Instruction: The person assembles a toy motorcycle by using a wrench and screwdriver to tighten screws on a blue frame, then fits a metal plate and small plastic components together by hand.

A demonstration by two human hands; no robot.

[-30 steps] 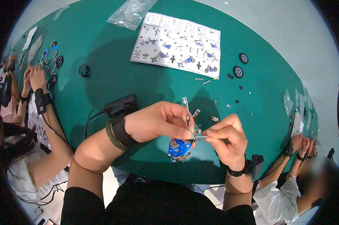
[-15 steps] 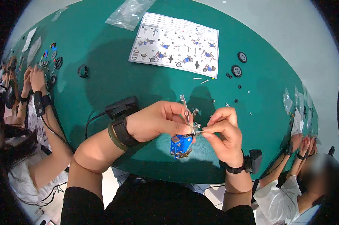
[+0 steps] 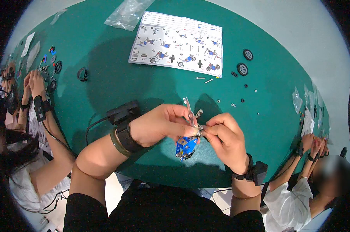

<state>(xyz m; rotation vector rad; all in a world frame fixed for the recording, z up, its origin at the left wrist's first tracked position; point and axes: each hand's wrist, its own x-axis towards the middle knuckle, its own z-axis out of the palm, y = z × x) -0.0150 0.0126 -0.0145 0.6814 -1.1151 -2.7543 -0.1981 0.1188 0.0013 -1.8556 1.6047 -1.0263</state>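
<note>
My left hand (image 3: 165, 123) is closed around a partly built metal model (image 3: 186, 146) with blue perforated plates and silver parts. The model hangs below the thumb, over the near side of the table. A flat silver strip with a slotted end (image 3: 188, 108) sticks up from between the left thumb and fingers. My right hand (image 3: 225, 135) is closed in a pinch at the model's right side, touching the small silver parts by the left thumb. What lies between its fingertips is hidden.
On the green table (image 3: 155, 87) are a printed instruction sheet (image 3: 178, 44), a plastic bag (image 3: 128, 15), two wheels (image 3: 242, 69), two screws (image 3: 208, 81), several small nuts (image 3: 233, 105) and a black ring (image 3: 82, 74). Co-workers' hands (image 3: 36, 80) are at the left and right edges.
My right fingers have moved left, closer against the model; the thin metal rod seen between them earlier is now hidden. The model has turned slightly in my left hand.
</note>
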